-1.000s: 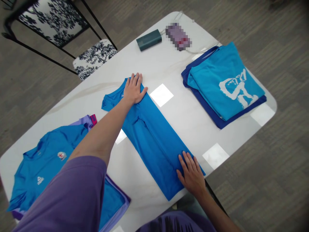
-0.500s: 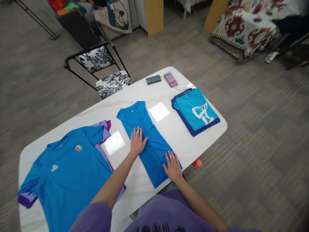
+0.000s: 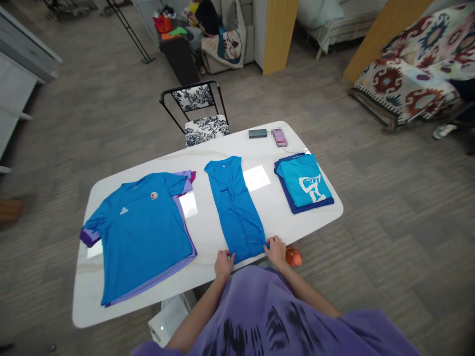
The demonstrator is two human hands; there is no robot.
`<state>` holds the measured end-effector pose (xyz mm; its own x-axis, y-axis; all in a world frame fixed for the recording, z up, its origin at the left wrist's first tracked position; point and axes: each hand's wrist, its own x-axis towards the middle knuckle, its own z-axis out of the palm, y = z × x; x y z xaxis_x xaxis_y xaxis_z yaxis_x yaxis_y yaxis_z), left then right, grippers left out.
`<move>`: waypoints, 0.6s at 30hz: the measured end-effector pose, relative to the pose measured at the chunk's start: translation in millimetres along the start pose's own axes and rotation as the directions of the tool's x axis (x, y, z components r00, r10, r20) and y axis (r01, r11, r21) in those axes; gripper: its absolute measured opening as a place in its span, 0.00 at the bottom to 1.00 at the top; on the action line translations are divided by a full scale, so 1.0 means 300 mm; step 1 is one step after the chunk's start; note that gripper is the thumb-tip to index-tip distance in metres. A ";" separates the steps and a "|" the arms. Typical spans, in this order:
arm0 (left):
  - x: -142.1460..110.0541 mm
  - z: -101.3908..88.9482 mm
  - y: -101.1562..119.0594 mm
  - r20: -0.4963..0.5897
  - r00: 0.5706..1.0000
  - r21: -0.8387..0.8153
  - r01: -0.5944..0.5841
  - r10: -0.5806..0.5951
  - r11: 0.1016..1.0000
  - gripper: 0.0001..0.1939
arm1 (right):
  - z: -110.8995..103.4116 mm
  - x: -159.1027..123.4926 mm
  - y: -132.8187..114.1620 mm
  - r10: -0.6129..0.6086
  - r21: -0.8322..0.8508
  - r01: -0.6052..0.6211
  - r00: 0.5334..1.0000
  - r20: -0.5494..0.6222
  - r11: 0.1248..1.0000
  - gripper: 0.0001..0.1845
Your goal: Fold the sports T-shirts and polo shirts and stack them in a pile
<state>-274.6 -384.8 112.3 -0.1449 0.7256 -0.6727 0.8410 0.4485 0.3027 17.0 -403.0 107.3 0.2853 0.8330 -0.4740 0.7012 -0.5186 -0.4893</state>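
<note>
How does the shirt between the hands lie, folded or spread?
Folded lengthwise: the blue shirt lies in a narrow strip from the left hand and right hand up to its neckline, far slimmer than the spread shirt beside it.

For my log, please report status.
Left grip, right grip: at near corners of folded blue shirt. Shirt flat on table. Folded pile apart, to its right.

White, glossy, rectangular desk (image 3: 205, 222) with rounded corners, bearing 3 groups of garments. Left: a blue short-sleeved shirt (image 3: 144, 237) spread flat over purple fabric layers (image 3: 184, 173). Centre: a blue shirt folded into a long strip (image 3: 239, 212), its lower end at the near edge. Right: a folded bright-blue garment with white lettering (image 3: 291, 180), atop a navy-blue folded garment (image 3: 297, 209). Beyond: a dark grey-green oblong block (image 3: 257, 134) beside a pixelated pink-purple object (image 3: 279, 138).
</note>
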 end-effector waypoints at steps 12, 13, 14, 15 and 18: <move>-0.159 -0.067 -0.190 0.078 0.995 -0.442 -0.023 0.064 0.897 0.17 | -0.025 -0.250 -0.091 -0.037 0.365 -0.008 0.992 0.117 0.931 0.21; -0.181 -0.083 -0.212 0.082 0.994 -0.469 -0.028 0.075 0.883 0.20 | -0.036 -0.281 -0.102 -0.036 0.384 -0.009 0.993 0.109 0.923 0.22; -0.204 -0.099 -0.234 0.090 0.992 -0.501 -0.033 0.090 0.865 0.24 | -0.048 -0.311 -0.113 -0.034 0.398 -0.008 0.994 0.100 0.917 0.23; -0.227 -0.116 -0.251 0.101 0.989 -0.546 -0.037 0.110 0.837 0.27 | -0.061 -0.338 -0.127 -0.033 0.414 -0.007 0.995 0.089 0.910 0.25; -0.277 -0.189 -0.269 0.160 0.969 -0.734 -0.012 0.189 0.679 0.35 | -0.107 -0.390 -0.178 -0.041 0.454 0.024 0.999 0.027 0.891 0.26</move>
<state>-360.1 -451.7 182.2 0.1019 0.7046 -0.7023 0.1901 0.6792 0.7089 -32.8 -466.4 212.4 0.2383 0.8480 -0.4734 0.3352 -0.5293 -0.7794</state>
